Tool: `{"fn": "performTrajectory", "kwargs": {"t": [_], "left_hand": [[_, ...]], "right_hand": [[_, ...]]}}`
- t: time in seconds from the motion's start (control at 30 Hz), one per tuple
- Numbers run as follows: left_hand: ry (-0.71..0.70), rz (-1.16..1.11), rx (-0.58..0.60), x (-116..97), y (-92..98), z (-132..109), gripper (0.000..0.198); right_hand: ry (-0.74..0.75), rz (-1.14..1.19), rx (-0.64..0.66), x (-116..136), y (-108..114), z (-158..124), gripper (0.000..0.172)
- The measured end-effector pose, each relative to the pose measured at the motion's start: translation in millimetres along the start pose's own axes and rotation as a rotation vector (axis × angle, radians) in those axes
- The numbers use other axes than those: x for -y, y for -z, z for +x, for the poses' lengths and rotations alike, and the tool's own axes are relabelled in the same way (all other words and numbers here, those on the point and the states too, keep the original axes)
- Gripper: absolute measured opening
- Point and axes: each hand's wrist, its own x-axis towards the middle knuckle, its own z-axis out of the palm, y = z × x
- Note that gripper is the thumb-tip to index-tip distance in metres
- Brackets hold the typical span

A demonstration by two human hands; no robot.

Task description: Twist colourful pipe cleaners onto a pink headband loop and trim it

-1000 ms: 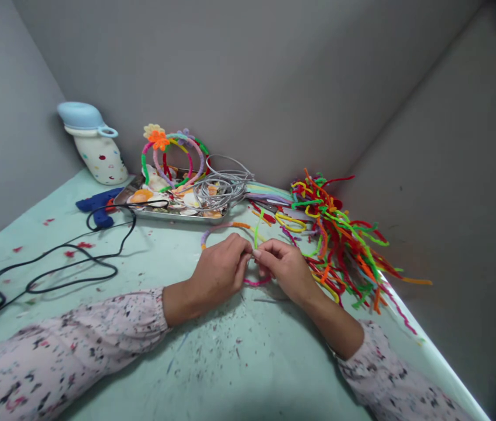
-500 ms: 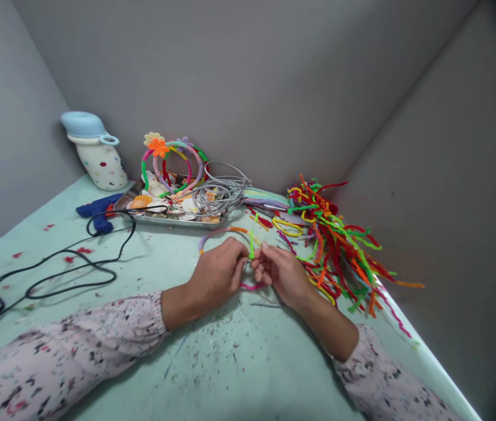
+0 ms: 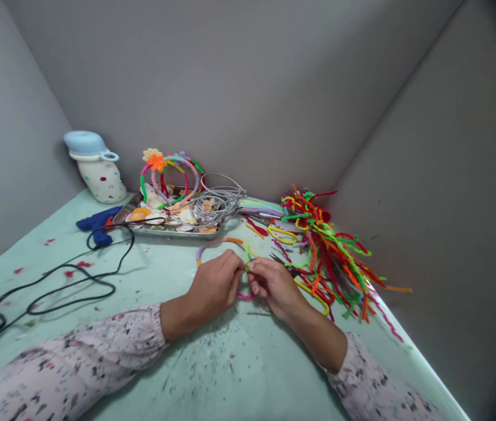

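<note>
Both hands meet above the pale green table, fingertips almost touching. My left hand is closed in a pinch on a multicoloured ring wrapped in pipe cleaner, whose purple and orange arc shows behind the knuckles and whose pink part shows below. A short bright green pipe cleaner stands up between the fingertips at the ring. My right hand pinches this green piece with thumb and forefinger, its other fingers curled. The exact contact is hidden by the fingers.
Behind stands a metal tray with finished rings and coiled grey wire. A pile of pipe cleaners and scissors lie right. Left are a blue glue gun, a black cord and a bottle.
The view has tilted slightly up, so everything sits lower. The green piece stands out less above the fingers, and the right hand has come closer to the left.
</note>
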Motion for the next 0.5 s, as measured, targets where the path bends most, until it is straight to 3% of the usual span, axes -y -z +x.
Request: {"fn": "performTrajectory", "kwargs": {"t": [0.17,0.33,0.5], "left_hand": [[0.041,-0.069,-0.022,1.1,-0.4,1.6,0.01],[0.072,-0.099,-0.017,-0.9,1.9,2.0,0.01],[0.08,-0.061,0.003,-2.8,3.8,1.8,0.01]], "right_hand": [[0.05,0.097,0.035,-0.5,3.1,1.8,0.025],[0.174,-0.118,0.029,-5.0,4.8,0.9,0.029],[0.162,-0.267,-0.018,-0.8,1.5,-2.7,0.026]]}}
